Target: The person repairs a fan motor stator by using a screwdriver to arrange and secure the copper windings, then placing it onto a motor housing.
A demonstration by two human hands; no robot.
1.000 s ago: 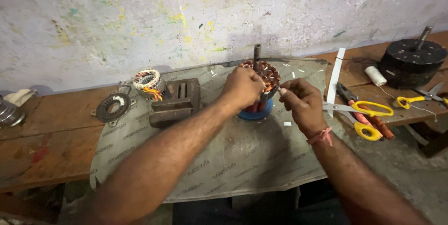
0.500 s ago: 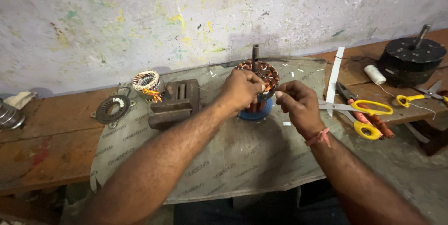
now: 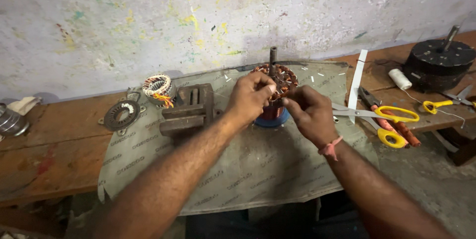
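A: Nearest you, what's there?

B: The near edge of the grey sheet point(image 3: 238, 179) hangs off the tabletop point(image 3: 44, 154) toward you. Your forearms cross it, and the sheet between them lies bare.

A: And your hands?

B: Both meet at the stator point(image 3: 277, 83), which stands upright on a blue ring at the sheet's middle, shaft pointing up. Your left hand point(image 3: 250, 97) is curled, fingertips pinched at the copper top; your right hand point(image 3: 310, 112) is curled too, fingers pinched just beside it. You may be holding a fine wire between them, but it is too thin to tell.

A: Room at the sides?

B: On the left, a dark metal block point(image 3: 188, 110) sits near your left wrist; beyond it lie a flat ring plate point(image 3: 119, 115) and a small coil point(image 3: 157, 86). On the right, yellow scissors point(image 3: 382, 117) lie just beside your right hand, with a white strip point(image 3: 355, 83) behind them.

A: Farther out?

B: A thread spool point(image 3: 399, 78) and a black round motor point(image 3: 439, 63) sit at the far right, with the painted wall point(image 3: 198, 16) close behind the sheet's far edge.
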